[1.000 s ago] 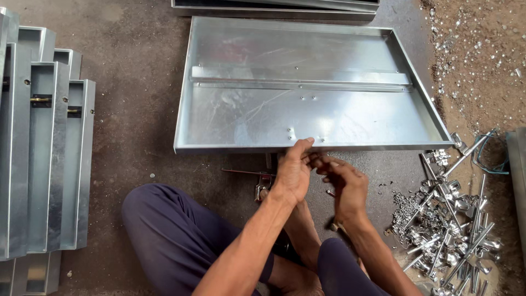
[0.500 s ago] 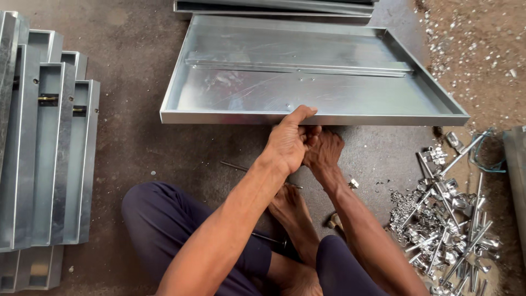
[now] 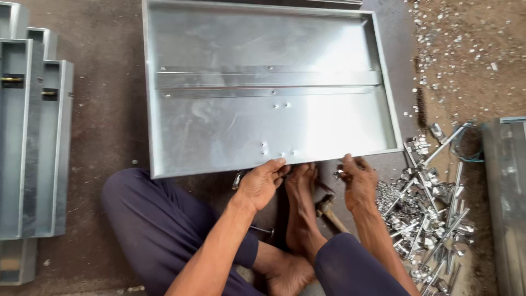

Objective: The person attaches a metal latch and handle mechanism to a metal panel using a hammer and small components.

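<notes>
A large shallow galvanised steel tray (image 3: 219, 126) lies in front of me, with a raised rib across its middle and small holes near its front edge. My left hand (image 3: 262, 183) grips the tray's near rim, fingers hooked over the edge. My right hand (image 3: 359, 182) is just off the rim to the right, fingers curled on a small shiny metal piece (image 3: 341, 175). My bare foot (image 3: 301, 189) rests under the near edge between the two hands. I sit cross-legged in dark trousers.
A hammer (image 3: 330, 212) lies by my foot, and a thin nail (image 3: 261, 231) lies on the floor. A pile of metal rods and fittings (image 3: 433, 219) is at the right, a steel panel (image 3: 507, 197) beyond it. Stacked steel channels (image 3: 33, 142) stand at the left.
The tray now sits closer and flatter under my view. My right hand has left the tray's edge and moved right, toward the pile of fittings. My left hand stays on the rim.
</notes>
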